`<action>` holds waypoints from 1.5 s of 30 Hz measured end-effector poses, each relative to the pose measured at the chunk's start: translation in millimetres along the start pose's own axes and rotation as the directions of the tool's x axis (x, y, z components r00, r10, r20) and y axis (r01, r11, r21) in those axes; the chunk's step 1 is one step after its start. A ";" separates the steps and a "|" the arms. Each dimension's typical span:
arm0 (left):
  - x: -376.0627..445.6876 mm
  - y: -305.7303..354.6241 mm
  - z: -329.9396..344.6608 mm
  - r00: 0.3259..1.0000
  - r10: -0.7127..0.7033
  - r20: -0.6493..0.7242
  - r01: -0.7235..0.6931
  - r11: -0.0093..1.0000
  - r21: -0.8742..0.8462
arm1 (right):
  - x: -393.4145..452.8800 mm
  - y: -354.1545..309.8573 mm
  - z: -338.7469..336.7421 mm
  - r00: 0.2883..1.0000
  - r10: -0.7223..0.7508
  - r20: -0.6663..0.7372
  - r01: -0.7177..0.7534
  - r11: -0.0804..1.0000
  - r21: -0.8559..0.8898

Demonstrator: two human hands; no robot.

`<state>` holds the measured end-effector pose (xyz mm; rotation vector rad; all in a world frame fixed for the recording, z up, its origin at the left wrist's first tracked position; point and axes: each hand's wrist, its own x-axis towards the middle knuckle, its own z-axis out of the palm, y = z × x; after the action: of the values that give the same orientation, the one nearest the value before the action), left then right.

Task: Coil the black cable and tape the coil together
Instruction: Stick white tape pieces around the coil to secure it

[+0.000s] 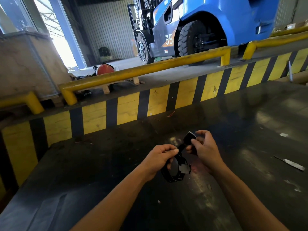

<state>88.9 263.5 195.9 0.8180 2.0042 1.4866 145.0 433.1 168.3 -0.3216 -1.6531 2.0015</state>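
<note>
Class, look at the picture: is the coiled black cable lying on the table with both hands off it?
No: the left hand grips the coiled black cable above the table, while the right hand holds a roll of black tape.

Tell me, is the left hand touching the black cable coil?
Touching. The head view shows the left hand gripping the black cable coil, its fingers wrapped around the loop.

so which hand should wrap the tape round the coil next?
Right, probably. The right hand already pinches the black tape roll, with a strip running down to the coiled black cable. The left hand grips that coil, so it should just hold steady.
</note>
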 end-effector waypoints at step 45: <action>-2.3 28.6 -18.4 0.993 0.011 -0.114 -0.015 0.999 -0.041 | -7.1 -8.8 23.4 0.935 -0.049 0.352 0.265 0.755 -0.599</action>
<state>82.3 256.0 228.5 0.7455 2.0453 1.6103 141.5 410.8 181.1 -0.0803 -2.4657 1.3446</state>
